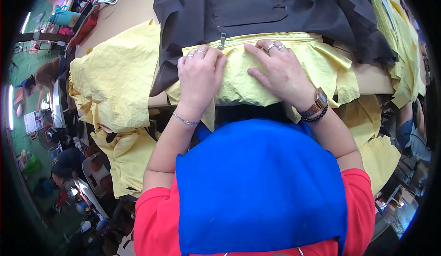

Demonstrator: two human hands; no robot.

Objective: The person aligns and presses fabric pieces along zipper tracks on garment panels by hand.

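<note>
A yellow fabric piece (243, 79) with a zipper (271, 39) along its upper edge lies in front of me, over the table edge. The metal zipper pull (223, 40) is near the zipper's left end. My left hand (200, 74) is closed on the yellow fabric just left of the pull, fingers bent together at its top edge. To the right, my right hand (281, 72) rests on the same fabric with thumb and fingers apart. Dark fabric (248, 15) with a slit-like opening lies beyond the zipper and meets its upper side.
Yellow fabric pieces (119, 67) lie left on the tan table (131, 10), and more yellow fabric (399, 40) hangs at the right. A red basket (87, 26) and a white cable (108, 1) are at the far left. Other people (69, 162) work at the left.
</note>
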